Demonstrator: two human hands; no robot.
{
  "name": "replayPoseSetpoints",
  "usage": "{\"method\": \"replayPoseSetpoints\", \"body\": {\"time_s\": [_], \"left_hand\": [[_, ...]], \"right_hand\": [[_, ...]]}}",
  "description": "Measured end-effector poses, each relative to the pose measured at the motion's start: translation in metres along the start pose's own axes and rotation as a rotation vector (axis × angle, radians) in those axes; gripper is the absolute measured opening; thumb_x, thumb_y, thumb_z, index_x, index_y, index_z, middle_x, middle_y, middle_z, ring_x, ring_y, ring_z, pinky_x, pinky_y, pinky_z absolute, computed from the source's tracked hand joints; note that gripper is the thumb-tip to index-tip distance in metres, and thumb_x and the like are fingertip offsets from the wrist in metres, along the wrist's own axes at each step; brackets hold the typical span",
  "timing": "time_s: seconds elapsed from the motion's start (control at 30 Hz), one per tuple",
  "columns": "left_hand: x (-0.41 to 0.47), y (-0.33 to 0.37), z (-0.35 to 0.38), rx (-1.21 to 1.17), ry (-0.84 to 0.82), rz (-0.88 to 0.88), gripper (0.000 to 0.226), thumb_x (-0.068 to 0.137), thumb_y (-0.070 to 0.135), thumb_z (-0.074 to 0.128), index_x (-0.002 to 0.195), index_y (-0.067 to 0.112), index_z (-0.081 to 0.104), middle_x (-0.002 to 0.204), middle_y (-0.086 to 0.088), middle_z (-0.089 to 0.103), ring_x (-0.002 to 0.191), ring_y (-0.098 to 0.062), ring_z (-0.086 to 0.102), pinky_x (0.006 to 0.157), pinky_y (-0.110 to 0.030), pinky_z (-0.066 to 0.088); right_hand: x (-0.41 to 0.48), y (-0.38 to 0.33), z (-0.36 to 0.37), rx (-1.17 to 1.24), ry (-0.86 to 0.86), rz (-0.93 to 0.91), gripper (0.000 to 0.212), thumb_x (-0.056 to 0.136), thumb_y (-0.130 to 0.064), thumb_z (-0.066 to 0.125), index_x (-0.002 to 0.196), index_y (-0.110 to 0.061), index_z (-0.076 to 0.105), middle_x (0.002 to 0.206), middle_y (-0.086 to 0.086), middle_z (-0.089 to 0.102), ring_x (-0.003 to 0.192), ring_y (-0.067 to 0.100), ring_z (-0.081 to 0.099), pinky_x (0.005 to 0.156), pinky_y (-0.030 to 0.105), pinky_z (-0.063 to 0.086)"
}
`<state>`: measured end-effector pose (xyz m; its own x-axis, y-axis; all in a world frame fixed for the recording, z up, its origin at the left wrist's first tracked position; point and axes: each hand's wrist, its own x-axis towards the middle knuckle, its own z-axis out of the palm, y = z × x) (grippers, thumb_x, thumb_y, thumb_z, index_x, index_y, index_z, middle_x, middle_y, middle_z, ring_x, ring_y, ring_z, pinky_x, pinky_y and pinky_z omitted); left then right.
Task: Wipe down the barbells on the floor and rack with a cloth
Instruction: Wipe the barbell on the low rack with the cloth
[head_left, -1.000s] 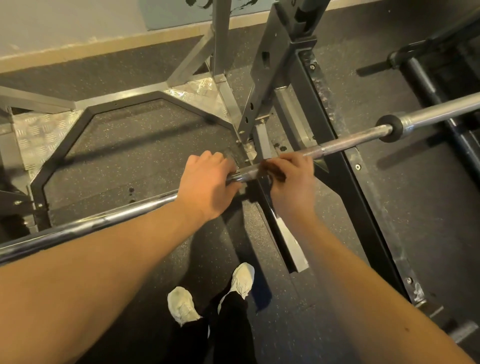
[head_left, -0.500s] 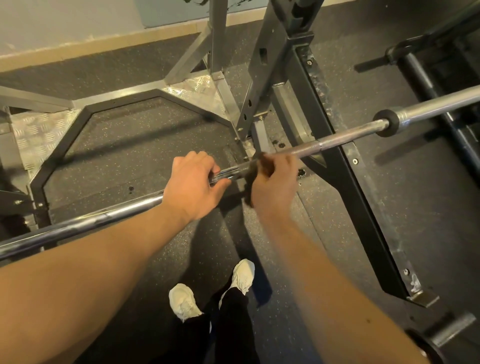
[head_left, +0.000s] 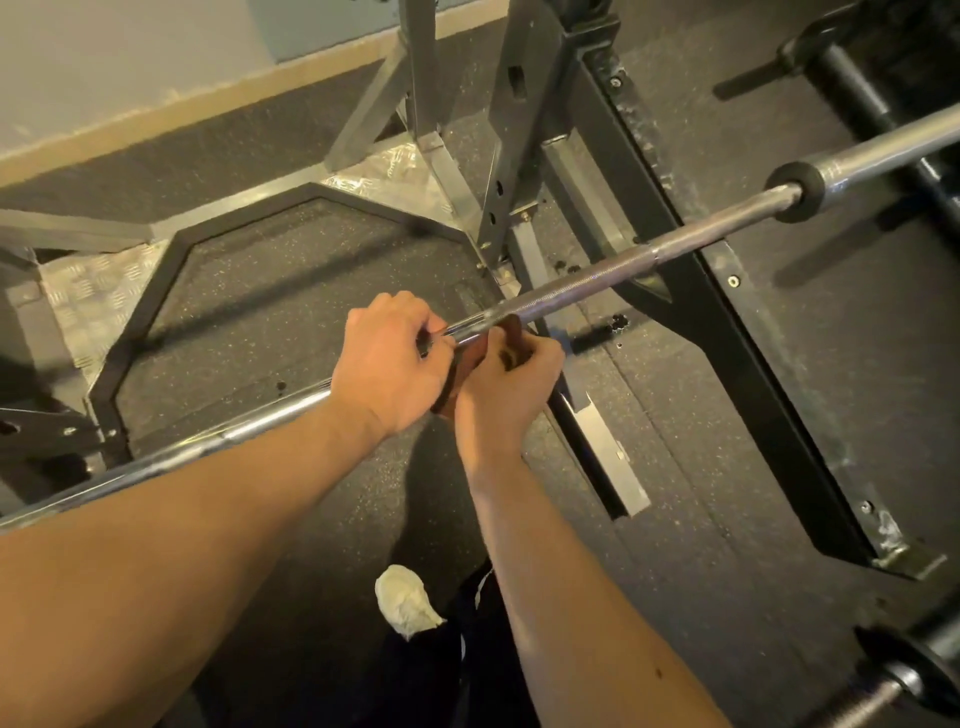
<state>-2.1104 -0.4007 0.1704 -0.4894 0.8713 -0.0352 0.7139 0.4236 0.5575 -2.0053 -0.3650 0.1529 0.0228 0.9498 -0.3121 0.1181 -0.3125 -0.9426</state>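
Barbell: lies raised across the rack, running from lower left to upper right in front of me. The shaft is smooth on my left and knurled just right of my hands, with the collar at the far right.

Left hand: my fingers are curled over the bare shaft and gripping it. I judge this steadies the bar so it cannot roll under the wiping.

Right hand: it sits just beside the left, fingers curled round the cloth and clamping it to the shaft.

Cloth: dark and brownish, it is wrapped about the bar where smooth steel meets the knurling. That way, I judge, one stroke covers the whole circumference.

Second bar: it is low in the right corner and only partly in view. I judge it is not yet wiped.

Shoe: pale, planted on the rubber floor below the bar.
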Motion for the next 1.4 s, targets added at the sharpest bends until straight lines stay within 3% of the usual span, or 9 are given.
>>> {"method": "replayPoseSetpoints", "body": {"time_s": [0.1, 0.2, 0.33, 0.83, 0.93, 1.0, 1.13, 1.27, 1.4], "left_hand": [[-0.001, -0.005, 0.002, 0.003, 0.008, 0.016, 0.006, 0.094, 0.026, 0.065, 0.089, 0.026, 0.062, 0.092, 0.009, 0.056, 0.092, -0.020, 0.051, 0.092, -0.039, 0.035], [0.000, -0.001, 0.001, 0.008, 0.009, 0.004, 0.010, 0.095, 0.027, 0.064, 0.088, 0.029, 0.058, 0.092, 0.011, 0.052, 0.089, -0.012, 0.042, 0.091, -0.037, 0.034], [0.002, -0.001, 0.000, 0.011, -0.002, 0.003, 0.004, 0.093, 0.026, 0.064, 0.091, 0.025, 0.061, 0.093, 0.012, 0.053, 0.093, -0.018, 0.050, 0.091, -0.034, 0.032], [0.001, -0.001, 0.000, 0.010, -0.005, 0.000, 0.003, 0.094, 0.024, 0.063, 0.092, 0.022, 0.064, 0.090, 0.012, 0.053, 0.090, -0.015, 0.047, 0.093, -0.039, 0.037], [0.001, 0.000, 0.001, 0.008, 0.011, -0.005, 0.004, 0.094, 0.023, 0.063, 0.090, 0.023, 0.063, 0.088, 0.014, 0.051, 0.087, -0.011, 0.043, 0.091, -0.033, 0.033], [0.001, 0.001, -0.001, -0.004, 0.014, -0.014, 0.003, 0.093, 0.023, 0.064, 0.091, 0.022, 0.062, 0.089, 0.013, 0.051, 0.088, -0.011, 0.043, 0.091, -0.033, 0.033], [0.000, 0.004, -0.003, -0.009, 0.006, -0.030, 0.003, 0.094, 0.024, 0.064, 0.092, 0.021, 0.064, 0.090, 0.011, 0.052, 0.089, -0.014, 0.045, 0.095, -0.040, 0.039], [-0.001, 0.004, -0.002, 0.000, 0.006, -0.024, 0.005, 0.096, 0.026, 0.064, 0.092, 0.024, 0.062, 0.091, 0.010, 0.052, 0.087, -0.013, 0.045, 0.095, -0.039, 0.039], [0.000, 0.003, -0.003, 0.008, -0.006, -0.022, 0.005, 0.094, 0.027, 0.064, 0.092, 0.024, 0.061, 0.093, 0.008, 0.056, 0.090, -0.017, 0.050, 0.094, -0.040, 0.040]], "right_hand": [[0.026, -0.019, -0.005, -0.045, 0.138, -0.045, 0.021, 0.099, -0.017, 0.064, 0.095, -0.030, 0.049, 0.110, 0.000, 0.058, 0.094, -0.003, 0.063, 0.082, 0.010, 0.053], [0.043, -0.029, -0.002, -0.025, 0.199, -0.034, 0.017, 0.100, -0.024, 0.064, 0.097, -0.032, 0.050, 0.112, -0.006, 0.055, 0.099, 0.001, 0.063, 0.082, 0.007, 0.052], [0.009, -0.009, -0.001, 0.057, 0.062, -0.011, 0.014, 0.099, -0.015, 0.063, 0.104, -0.023, 0.052, 0.117, 0.006, 0.054, 0.099, 0.006, 0.065, 0.087, 0.021, 0.058], [0.030, -0.023, -0.017, -0.097, 0.084, -0.029, 0.021, 0.095, -0.011, 0.070, 0.091, -0.023, 0.053, 0.108, 0.003, 0.059, 0.089, -0.006, 0.060, 0.075, 0.002, 0.047], [0.037, -0.029, -0.012, -0.087, 0.163, -0.041, 0.023, 0.096, -0.017, 0.069, 0.090, -0.029, 0.051, 0.109, 0.001, 0.057, 0.094, 0.003, 0.062, 0.081, 0.011, 0.053], [0.017, -0.020, -0.006, -0.088, 0.114, -0.014, 0.023, 0.096, -0.013, 0.068, 0.089, -0.028, 0.051, 0.109, 0.002, 0.057, 0.095, 0.004, 0.063, 0.085, 0.019, 0.058], [0.010, -0.022, -0.020, -0.185, 0.003, -0.132, 0.017, 0.094, -0.006, 0.070, 0.090, -0.016, 0.057, 0.100, 0.001, 0.056, 0.086, -0.006, 0.058, 0.075, 0.010, 0.050], [0.052, -0.047, -0.023, -0.201, 0.103, -0.113, 0.021, 0.097, -0.015, 0.069, 0.088, -0.027, 0.055, 0.103, -0.010, 0.052, 0.091, 0.003, 0.061, 0.084, 0.015, 0.055], [0.034, -0.038, -0.018, -0.368, -0.068, -0.225, 0.021, 0.097, -0.013, 0.067, 0.090, -0.027, 0.054, 0.104, -0.016, 0.048, 0.097, -0.003, 0.057, 0.083, 0.008, 0.052]]}}
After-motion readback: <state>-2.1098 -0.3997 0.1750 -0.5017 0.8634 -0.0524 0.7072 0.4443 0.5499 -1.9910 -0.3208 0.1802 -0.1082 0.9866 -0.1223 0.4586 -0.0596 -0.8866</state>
